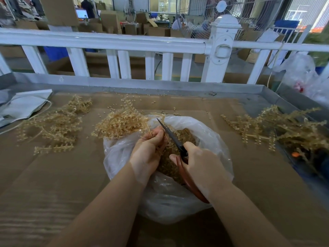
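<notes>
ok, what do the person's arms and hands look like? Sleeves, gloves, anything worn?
Nothing worn that shows. The left hand and right hand are ungloved, with no rings, watch or wristbands visible. The left arm and right arm are bare down to the bottom edge of the frame, with no sleeve in view. There are no markings or tape.

Looked like a factory floor, packing/assembly type. The worktop (53, 175) was a metal-rimmed bench lined with cardboard, with heaps of amber moulded plastic sprues (53, 123) spread over it. A white railing (106, 41) fenced the station off. Behind it were stacked cardboard cartons (110, 20), a big caged industrial fan (222, 15), a lit monitor (81, 13) and another worker (178, 22) seated among the boxes. Large windows (160, 4) ran along the back wall.
</notes>
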Tool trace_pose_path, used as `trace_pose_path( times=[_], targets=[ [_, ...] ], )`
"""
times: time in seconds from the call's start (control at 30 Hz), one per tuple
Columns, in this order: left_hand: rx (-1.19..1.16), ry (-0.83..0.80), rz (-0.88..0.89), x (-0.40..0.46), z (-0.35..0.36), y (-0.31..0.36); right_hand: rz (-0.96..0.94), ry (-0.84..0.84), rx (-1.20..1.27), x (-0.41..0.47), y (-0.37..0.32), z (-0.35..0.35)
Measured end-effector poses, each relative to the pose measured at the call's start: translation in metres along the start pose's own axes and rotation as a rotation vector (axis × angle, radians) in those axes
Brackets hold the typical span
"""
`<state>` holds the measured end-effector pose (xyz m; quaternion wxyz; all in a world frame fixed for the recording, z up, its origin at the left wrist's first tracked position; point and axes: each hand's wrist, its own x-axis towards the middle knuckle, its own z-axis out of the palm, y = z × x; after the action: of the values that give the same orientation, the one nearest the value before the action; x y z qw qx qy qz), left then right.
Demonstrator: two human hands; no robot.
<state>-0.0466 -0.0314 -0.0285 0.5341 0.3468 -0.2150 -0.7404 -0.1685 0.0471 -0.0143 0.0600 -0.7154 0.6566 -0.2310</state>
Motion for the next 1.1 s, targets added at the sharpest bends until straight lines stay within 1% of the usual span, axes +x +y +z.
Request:
trace_pose_path(
  times=[0.3,0.47,0.6,0.67,0.77,0.9,1.1],
  targets=[
    [0.007,0.014,-0.002,-0.002,0.001,0.000,0.044,-0.018,0.043,0.002,-0.001,0.002],
    [0.068,0.070,-0.047,-0.004,0.001,0.005,0.008,0.007,-0.049,-0.003,0.005,-0.002],
    [0.026,0.062,-0.073,-0.007,0.004,0.011,-0.049,0.078,-0.123,-0.006,0.010,-0.005],
    [0.044,0.061,-0.080,-0.007,0.005,0.013,-0.077,0.107,-0.157,-0.007,0.012,-0.006],
    [0.113,0.116,-0.109,-0.005,0.007,0.014,-0.111,0.128,-0.226,-0.006,0.015,-0.008],
    [0.145,0.175,-0.153,-0.004,0.010,0.016,-0.144,0.153,-0.360,-0.007,0.016,-0.011],
    [0.176,0.225,-0.207,-0.001,0.011,0.019,-0.165,0.170,-0.418,-0.006,0.018,-0.015]
  ],
)
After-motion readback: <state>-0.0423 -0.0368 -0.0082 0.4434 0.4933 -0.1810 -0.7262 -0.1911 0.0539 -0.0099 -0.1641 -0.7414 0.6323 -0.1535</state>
